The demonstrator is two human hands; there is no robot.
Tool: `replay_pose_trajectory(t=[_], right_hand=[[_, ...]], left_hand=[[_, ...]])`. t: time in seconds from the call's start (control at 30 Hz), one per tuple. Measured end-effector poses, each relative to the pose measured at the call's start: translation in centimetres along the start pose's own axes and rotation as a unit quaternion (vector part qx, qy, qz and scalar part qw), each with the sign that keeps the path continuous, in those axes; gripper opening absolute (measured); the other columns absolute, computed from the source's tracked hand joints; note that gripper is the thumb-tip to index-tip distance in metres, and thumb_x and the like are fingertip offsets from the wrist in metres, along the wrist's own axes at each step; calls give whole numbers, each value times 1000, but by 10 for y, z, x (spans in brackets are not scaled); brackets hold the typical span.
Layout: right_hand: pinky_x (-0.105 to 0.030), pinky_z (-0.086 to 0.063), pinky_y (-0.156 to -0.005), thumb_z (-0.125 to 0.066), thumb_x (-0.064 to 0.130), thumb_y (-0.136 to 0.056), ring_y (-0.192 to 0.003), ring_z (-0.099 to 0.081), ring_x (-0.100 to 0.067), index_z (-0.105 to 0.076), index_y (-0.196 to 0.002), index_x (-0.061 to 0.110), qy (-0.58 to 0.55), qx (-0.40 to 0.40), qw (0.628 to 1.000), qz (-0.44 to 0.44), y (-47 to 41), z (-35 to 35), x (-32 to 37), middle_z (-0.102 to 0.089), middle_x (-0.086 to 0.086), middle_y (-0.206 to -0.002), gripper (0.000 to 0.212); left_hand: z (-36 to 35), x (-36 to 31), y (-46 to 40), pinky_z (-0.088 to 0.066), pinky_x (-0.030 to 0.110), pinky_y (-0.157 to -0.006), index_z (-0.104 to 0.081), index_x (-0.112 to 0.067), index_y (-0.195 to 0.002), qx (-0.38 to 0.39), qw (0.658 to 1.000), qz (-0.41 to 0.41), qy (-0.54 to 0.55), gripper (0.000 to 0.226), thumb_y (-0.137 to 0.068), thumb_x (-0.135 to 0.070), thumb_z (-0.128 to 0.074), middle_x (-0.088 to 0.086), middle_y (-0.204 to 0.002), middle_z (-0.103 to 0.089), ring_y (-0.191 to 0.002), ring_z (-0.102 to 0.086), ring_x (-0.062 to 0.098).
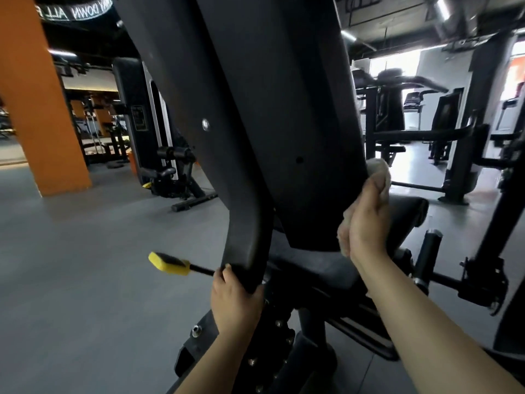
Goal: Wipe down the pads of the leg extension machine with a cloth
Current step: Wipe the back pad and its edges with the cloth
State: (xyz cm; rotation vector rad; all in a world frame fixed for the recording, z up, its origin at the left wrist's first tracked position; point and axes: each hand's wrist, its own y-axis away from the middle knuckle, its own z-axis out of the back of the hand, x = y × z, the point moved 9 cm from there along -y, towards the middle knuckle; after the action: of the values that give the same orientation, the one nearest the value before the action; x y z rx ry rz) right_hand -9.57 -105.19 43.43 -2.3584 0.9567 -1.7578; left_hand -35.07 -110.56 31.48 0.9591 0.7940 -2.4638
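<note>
I am behind the leg extension machine, looking at the rear of its tall black back pad (298, 115). My right hand (368, 223) grips a crumpled pale cloth (379, 170) and presses it against the pad's right edge. My left hand (235, 297) grips the lower end of the black curved frame bar (241, 211) to the left of the pad. Beyond the back pad lies the black seat pad (406, 209), partly hidden. A black roller pad (430, 251) stands low on the right.
A yellow-tipped adjustment lever (169, 263) sticks out left, near my left hand. An orange pillar (37, 103) stands at far left on the grey floor (85, 265). Other black gym machines (420, 132) fill the background at right and centre-left.
</note>
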Motion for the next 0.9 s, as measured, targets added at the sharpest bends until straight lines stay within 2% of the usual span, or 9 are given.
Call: replay_pose_trajectory(t=[0.1, 0.2, 0.3, 0.4, 0.5, 0.63, 0.7, 0.8, 0.9], right_hand=[[-31, -44, -66, -33, 65, -78, -74, -55, -20, -57, -92, 27, 93, 39, 993, 67, -19, -34, 75, -52, 12, -72, 47], [-11, -42, -80, -36, 45, -89, -91, -50, 2, -58, -120, 17, 119, 79, 971, 190, -15, -80, 170, -55, 12, -96, 47], [-38, -49, -88, -31, 48, -87, -96, -59, -17, -54, -125, 5, 166, 116, 947, 250, -2, -122, 237, -62, -3, -106, 61], [-50, -50, -85, -28, 46, -89, -103, -59, -32, -47, -131, 2, 201, 130, 928, 286, 2, -153, 286, -59, -15, -116, 65], [-53, -47, -90, -27, 46, -89, -114, -54, -34, -41, -137, 4, 194, 153, 920, 303, 5, -187, 339, -55, -15, -127, 66], [-45, -41, -103, -30, 44, -89, -126, -46, -30, -36, -142, 8, 172, 142, 913, 341, 6, -224, 417, -47, -13, -139, 64], [-45, -43, -98, -33, 43, -90, -125, -47, -33, -40, -140, 11, 197, 139, 894, 376, 13, -244, 455, -49, -13, -138, 59], [-48, -50, -79, -35, 46, -86, -111, -55, -40, -58, -124, 17, 336, 153, 832, 414, 21, -272, 492, -60, -11, -123, 53], [-41, -49, -73, -36, 48, -82, -97, -58, -34, -65, -111, 19, 519, 208, 708, 431, 34, -302, 508, -64, -7, -110, 51]], left_hand=[[75, -79, -33, -32, 28, -96, -46, -9, -129, -98, 967, 1, 234, 40, -91, -22, -51, 9, -132, -43, -122, -40, 23], [150, -151, -79, -34, 38, -103, -45, -5, -128, -159, 898, 41, 407, 38, -93, -20, -45, 14, -128, -46, -119, -44, 26], [201, -176, -102, -34, 48, -103, -46, -4, -129, -195, 878, 99, 425, 45, -90, -27, -38, 14, -129, -47, -120, -44, 31], [230, -193, -109, -35, 48, -103, -46, -9, -127, -152, 875, 120, 443, 37, -94, -23, -37, 8, -125, -47, -118, -45, 28], [281, -217, -117, -34, 42, -106, -43, -11, -132, -151, 868, 105, 461, 36, -98, -17, -35, 5, -131, -44, -119, -44, 21], [354, -250, -135, -36, 35, -105, -42, -15, -134, -146, 868, 67, 471, 35, -99, -19, -36, 3, -131, -46, -119, -46, 16], [387, -262, -144, -37, 34, -104, -43, -15, -134, -132, 877, 63, 459, 35, -99, -19, -37, 3, -131, -47, -120, -46, 16], [413, -277, -148, -39, 29, -96, -42, -15, -133, -60, 895, 65, 437, 35, -99, -19, -38, 2, -130, -49, -114, -48, 14], [421, -281, -148, -40, 34, -100, -39, -17, -137, 30, 899, 78, 431, 38, -99, -22, -37, 2, -133, -49, -117, -48, 15]])
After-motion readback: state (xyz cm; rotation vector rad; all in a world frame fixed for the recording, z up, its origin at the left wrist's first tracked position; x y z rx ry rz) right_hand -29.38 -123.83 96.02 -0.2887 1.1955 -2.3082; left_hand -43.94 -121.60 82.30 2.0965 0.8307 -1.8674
